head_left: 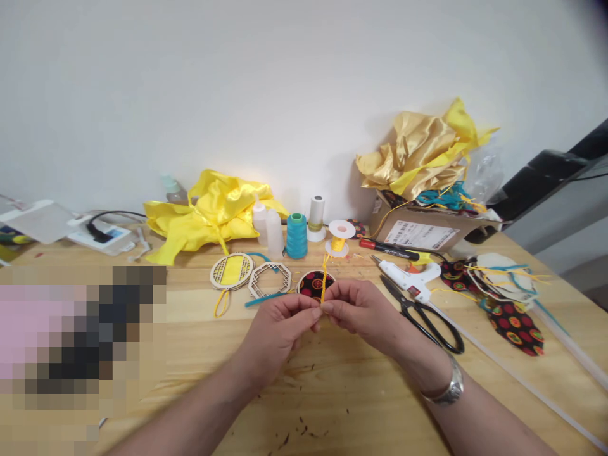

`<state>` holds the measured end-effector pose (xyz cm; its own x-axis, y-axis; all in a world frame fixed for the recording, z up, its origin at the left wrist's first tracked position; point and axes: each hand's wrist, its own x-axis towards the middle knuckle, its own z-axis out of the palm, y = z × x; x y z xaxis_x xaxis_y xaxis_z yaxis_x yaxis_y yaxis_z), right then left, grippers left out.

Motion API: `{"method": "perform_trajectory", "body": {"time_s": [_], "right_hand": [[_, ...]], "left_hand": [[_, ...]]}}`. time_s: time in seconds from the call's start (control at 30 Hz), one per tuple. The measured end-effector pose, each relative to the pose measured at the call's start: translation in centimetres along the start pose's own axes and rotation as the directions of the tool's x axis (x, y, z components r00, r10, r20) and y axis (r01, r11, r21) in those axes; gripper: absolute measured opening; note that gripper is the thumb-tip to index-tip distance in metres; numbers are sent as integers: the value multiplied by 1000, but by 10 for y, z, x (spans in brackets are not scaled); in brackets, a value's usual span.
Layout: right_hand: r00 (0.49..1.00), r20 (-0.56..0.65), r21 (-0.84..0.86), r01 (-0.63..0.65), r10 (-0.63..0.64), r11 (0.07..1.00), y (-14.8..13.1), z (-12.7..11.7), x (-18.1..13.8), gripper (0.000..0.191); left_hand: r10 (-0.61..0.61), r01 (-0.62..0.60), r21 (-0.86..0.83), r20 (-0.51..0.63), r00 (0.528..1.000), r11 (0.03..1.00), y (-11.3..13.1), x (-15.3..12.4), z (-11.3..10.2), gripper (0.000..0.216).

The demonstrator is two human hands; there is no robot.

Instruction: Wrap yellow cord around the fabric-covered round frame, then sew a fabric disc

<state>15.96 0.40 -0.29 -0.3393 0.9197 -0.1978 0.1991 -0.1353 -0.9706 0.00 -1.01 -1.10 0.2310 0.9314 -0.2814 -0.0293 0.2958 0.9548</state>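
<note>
My left hand (pixel 285 323) and my right hand (pixel 358 313) meet above the table, thumbs and fingertips pinched together. Between them a yellow cord (pixel 324 277) rises toward the spool of yellow cord (pixel 338 239); its lower end is hidden by my fingers. Just behind my hands lies a round wooden frame with dark patterned fabric (pixel 311 283), partly covered by them. To its left are an octagonal wooden lattice frame (pixel 270 280) and a round lattice frame with yellow fabric (pixel 231 271), which has a yellow loop. A blue strip (pixel 266 299) lies near my left hand.
Black-handled scissors (pixel 422 320) and a white glue gun (pixel 413 278) lie right of my hands. Behind stand a teal thread cone (pixel 297 237), squeeze bottles (pixel 274 234) and yellow cloth (pixel 213 212). A cardboard box (pixel 418 228) heaped with fabric is back right.
</note>
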Motion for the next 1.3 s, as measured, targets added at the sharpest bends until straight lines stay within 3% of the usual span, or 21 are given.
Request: {"method": "perform_trajectory", "body": {"time_s": [0.2,0.57,0.73,0.87,1.03,1.13,1.3], "right_hand": [[1000,12,72,-8,7,997,-5,-1,-2,14],[999,35,66,18,-20,998,-5,-1,-2,15],[987,-69,-176,128,-142,976,-4,-2,-2,10],[966,-116,-459,154,-230,875,-4,-3,-5,18],[942,-116,-574,196,-316,795,-7,9,-17,22],[919,9,-716,282,-395,639,-5,21,-24,21],[792,355,-881,462,-496,107,9,31,-26,20]], "left_hand": [[-4,4,-4,46,999,1000,1,0,1,15],[-15,15,-23,10,1000,1000,2,-1,1,12],[41,-42,-9,-92,995,999,4,1,-1,11],[66,-70,-22,-170,983,997,4,3,-2,10],[36,-48,-55,-210,977,997,5,5,0,10],[-2,-25,-127,-208,978,992,3,5,0,11],[-87,50,-290,-118,989,956,0,5,-2,16]]}}
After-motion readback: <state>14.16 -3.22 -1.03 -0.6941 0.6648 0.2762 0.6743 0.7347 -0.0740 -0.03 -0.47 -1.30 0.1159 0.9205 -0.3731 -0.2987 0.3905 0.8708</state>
